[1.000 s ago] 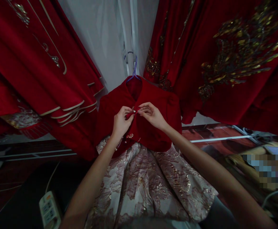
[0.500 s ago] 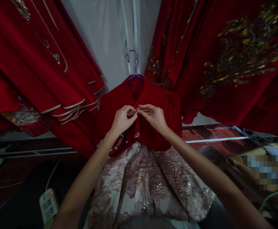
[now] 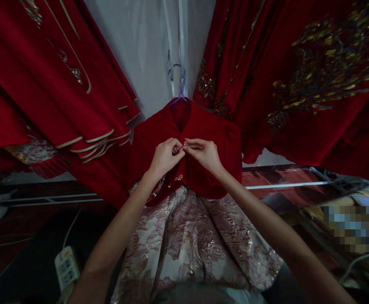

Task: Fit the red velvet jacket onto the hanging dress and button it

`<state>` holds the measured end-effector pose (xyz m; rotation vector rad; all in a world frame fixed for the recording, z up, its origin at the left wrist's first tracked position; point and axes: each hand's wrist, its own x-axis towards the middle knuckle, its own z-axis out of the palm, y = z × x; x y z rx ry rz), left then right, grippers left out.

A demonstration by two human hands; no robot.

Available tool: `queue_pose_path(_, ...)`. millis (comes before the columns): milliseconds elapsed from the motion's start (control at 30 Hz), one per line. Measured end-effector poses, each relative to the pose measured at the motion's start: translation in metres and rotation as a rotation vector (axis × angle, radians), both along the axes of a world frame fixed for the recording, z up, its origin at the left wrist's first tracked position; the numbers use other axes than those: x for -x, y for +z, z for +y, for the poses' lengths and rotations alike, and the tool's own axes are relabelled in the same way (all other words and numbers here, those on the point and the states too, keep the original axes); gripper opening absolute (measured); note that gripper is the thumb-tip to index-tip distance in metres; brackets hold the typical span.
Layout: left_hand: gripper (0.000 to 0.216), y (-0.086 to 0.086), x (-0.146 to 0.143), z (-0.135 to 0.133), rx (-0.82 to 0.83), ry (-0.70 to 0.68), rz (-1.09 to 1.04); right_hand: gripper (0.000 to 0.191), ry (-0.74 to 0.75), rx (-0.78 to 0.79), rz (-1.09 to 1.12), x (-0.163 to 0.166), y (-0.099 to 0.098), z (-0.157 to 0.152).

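A short red jacket hangs on a blue wire hanger in front of me. At its front opening my left hand pinches the jacket's edge between thumb and fingers. Fingertips of my right hand close on a beaded, flower-like button right beside it. The two hands meet at the fingertips, which partly hide the button and the cloth edge. Lower on the front sits a second beaded button. Strings of pearl-like beads hang near my left wrist. Below the jacket spreads a pinkish brocade skirt.
Red garments with pale edging hang at the left. A red garment with gold sequins hangs at the right. A white power strip lies at lower left. A metal rack bar runs low on the right.
Both hands stay at the upper button, with slight finger movement. The lower button and the front edge carrying it have shifted a little left and tilted. The view has moved slightly.
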<state>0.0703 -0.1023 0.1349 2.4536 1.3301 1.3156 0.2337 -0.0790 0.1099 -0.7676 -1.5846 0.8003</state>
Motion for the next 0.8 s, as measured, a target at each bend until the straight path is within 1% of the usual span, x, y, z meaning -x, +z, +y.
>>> queue_pose_path(133, 0.005, 0.002, -0.001, 0.0, -0.026, -0.037, 0.031, 0.036, 0.009, 0.021, 0.012, 0.001, -0.002, 0.001)
queue_pose_path(200, 0.006, -0.001, -0.004, 0.0, -0.022, -0.051, 0.001, 0.038, 0.036, 0.036, 0.033, 0.001, -0.004, 0.0)
queue_pose_path(267, 0.01, -0.008, -0.008, 0.001, 0.002, -0.057, -0.077, 0.045, 0.078, 0.036, 0.057, 0.002, -0.007, -0.005)
queue_pose_path(333, 0.016, -0.018, -0.013, 0.001, 0.084, -0.093, -0.21, 0.059, 0.089, 0.024, 0.039, 0.002, -0.014, -0.014)
queue_pose_path(400, 0.02, -0.03, -0.017, 0.0, 0.25, -0.189, -0.414, 0.071, 0.033, 0.01, -0.027, 0.001, -0.022, -0.023)
queue_pose_path(433, 0.023, -0.035, -0.018, -0.001, 0.356, -0.251, -0.538, 0.072, -0.018, 0.006, -0.062, -0.001, -0.027, -0.027)
queue_pose_path(467, 0.025, -0.04, -0.019, -0.003, 0.463, -0.315, -0.668, 0.068, -0.077, 0.008, -0.09, -0.004, -0.032, -0.03)
queue_pose_path(533, 0.031, -0.046, -0.018, -0.007, 0.65, -0.419, -0.907, 0.053, -0.184, 0.036, -0.116, -0.012, -0.038, -0.033)
queue_pose_path(600, 0.037, -0.049, -0.017, -0.01, 0.767, -0.48, -1.067, 0.034, -0.231, 0.084, -0.131, -0.024, -0.038, -0.034)
queue_pose_path(633, 0.039, -0.05, -0.018, -0.01, 0.797, -0.493, -1.116, 0.027, -0.22, 0.106, -0.136, -0.029, -0.036, -0.035)
queue_pose_path(700, 0.039, -0.051, -0.021, -0.007, 0.81, -0.489, -1.162, 0.017, -0.151, 0.131, -0.132, -0.038, -0.026, -0.039)
queue_pose_path(733, 0.039, -0.052, -0.024, -0.005, 0.804, -0.478, -1.168, 0.016, -0.105, 0.134, -0.117, -0.04, -0.02, -0.043)
queue_pose_path(800, 0.039, -0.053, -0.031, -0.002, 0.795, -0.451, -1.162, 0.018, 0.013, 0.157, -0.057, -0.041, -0.008, -0.054)
